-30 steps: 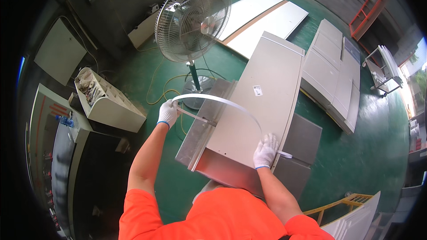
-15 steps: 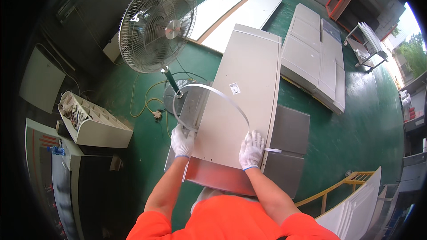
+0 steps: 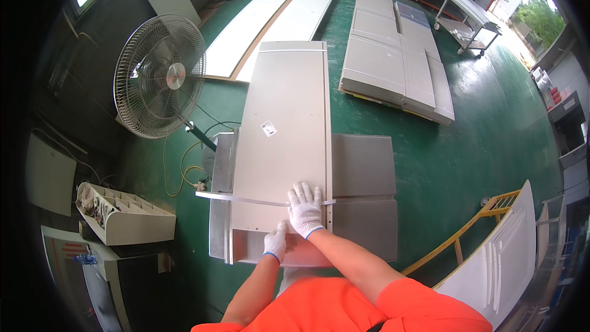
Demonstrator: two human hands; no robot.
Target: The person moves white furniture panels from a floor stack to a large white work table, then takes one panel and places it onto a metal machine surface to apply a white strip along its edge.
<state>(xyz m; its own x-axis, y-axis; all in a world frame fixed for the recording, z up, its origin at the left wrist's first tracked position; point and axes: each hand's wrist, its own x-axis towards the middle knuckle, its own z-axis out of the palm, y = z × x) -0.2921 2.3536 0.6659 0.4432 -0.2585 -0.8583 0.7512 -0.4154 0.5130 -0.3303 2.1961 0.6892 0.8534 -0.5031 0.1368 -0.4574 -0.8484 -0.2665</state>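
Note:
A long beige cabinet panel (image 3: 279,147) with a small white label lies on a lower stack of grey panels (image 3: 362,166). Across its near end runs a narrow white strap (image 3: 215,196), lying almost flat and jutting past both sides. My right hand (image 3: 305,209), in a white knitted glove, rests flat with fingers spread on the strap and panel. Gloved the same way, my left hand (image 3: 276,243) is closed at the panel's near edge, thumb on top; its other fingers are mostly hidden.
A standing fan (image 3: 161,77) is at the left, its cable (image 3: 184,175) on the green floor. Further left sits a compartmented bin (image 3: 135,221). White boards (image 3: 246,24) and another panel stack (image 3: 387,55) lie beyond. A yellow frame (image 3: 458,233) leans at lower right.
The raised loop of the strap has come down flat across the panel. My left hand has gone from the left side to the near edge; my right hand has moved inward. The view has shifted.

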